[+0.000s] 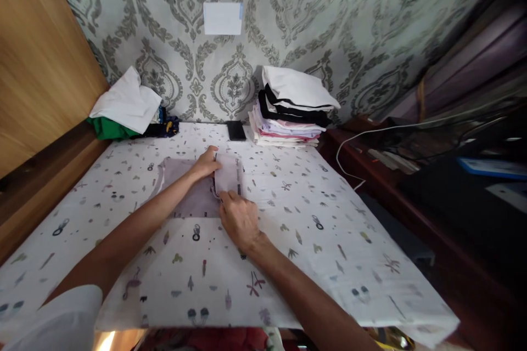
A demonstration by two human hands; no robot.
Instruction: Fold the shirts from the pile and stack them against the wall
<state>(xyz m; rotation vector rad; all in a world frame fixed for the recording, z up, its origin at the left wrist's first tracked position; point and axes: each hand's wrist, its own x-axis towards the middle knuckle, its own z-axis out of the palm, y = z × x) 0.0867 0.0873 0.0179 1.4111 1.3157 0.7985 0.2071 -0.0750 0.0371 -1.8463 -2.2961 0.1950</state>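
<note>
A pale lilac garment [187,197] lies flat on the patterned white sheet, its right part folded over toward the left. My left hand [207,163] is closed on the far corner of the folded flap, thumb on top. Closer to me, my right hand [241,219] pinches the near corner of the same flap, fingers bent and knuckles up. Small dark print runs along the flap's right side. What shape of garment it is cannot be made out from the folded part.
Folded clothes [288,115] are stacked by the wall at back right. A loose pile with a white cloth [125,101] sits at back left beside a wooden panel [45,60]. Between them lies a dark flat object [236,130]. A white cable [370,130] hangs at right.
</note>
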